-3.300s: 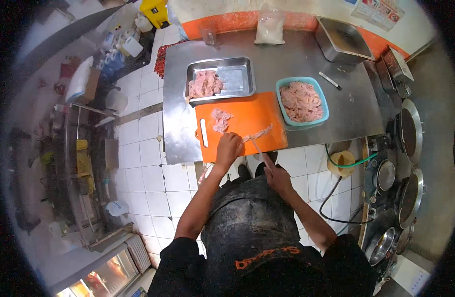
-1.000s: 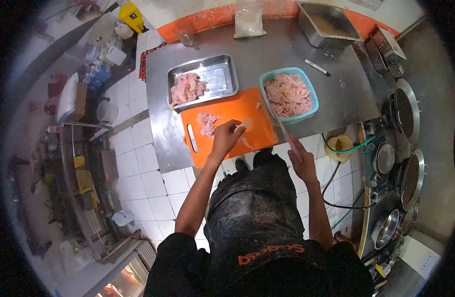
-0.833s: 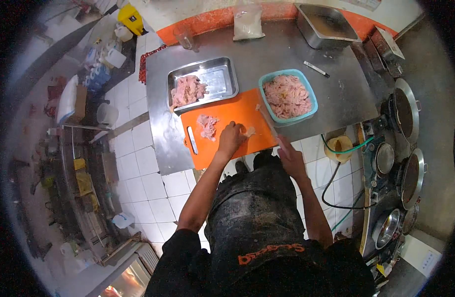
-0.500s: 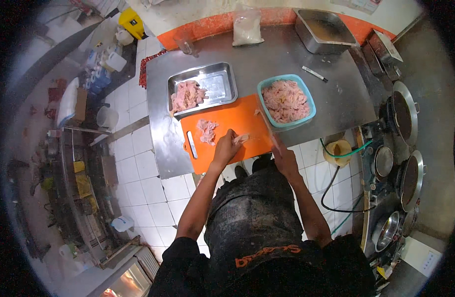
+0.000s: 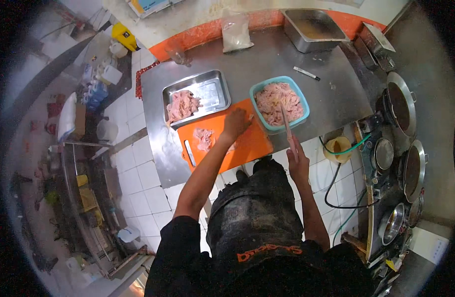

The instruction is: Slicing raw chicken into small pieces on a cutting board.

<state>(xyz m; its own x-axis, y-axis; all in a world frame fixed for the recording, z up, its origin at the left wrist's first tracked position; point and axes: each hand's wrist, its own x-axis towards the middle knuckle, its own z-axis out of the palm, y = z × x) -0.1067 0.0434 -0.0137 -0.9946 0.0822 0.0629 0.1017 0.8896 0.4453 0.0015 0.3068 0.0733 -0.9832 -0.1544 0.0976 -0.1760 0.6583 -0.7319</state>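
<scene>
My left hand [image 5: 237, 123] is over the upper right part of an orange cutting board [image 5: 257, 143], fingers bent down. A small pale meat scrap [image 5: 251, 117] shows at its fingertips, by the board's right edge. My right hand [image 5: 299, 161] grips a knife [image 5: 286, 121], its blade reaching over a turquoise tub [image 5: 305, 101] filled with pink, raw, chicken-like meat strips [image 5: 277, 101]. Another small heap of meat [image 5: 203, 138] lies on the board, and a further bit is partly hidden by my left forearm. Larger meat pieces [image 5: 183, 106] fill the left side of a metal tray [image 5: 215, 94].
At the back of the steel table [image 5: 336, 91] stand a bag of white powder [image 5: 236, 32], a clear cup [image 5: 178, 54] and a deep metal pan [image 5: 311, 42]. A marker [image 5: 306, 73] lies beyond the tub. Woks [image 5: 402, 104] on burners line the right side, with a green hose [image 5: 353, 147] nearby.
My left hand has moved forward and right to the scrap at the board's edge. My right hand has swung the knife from the board's edge over the tub. The view has shifted slightly.
</scene>
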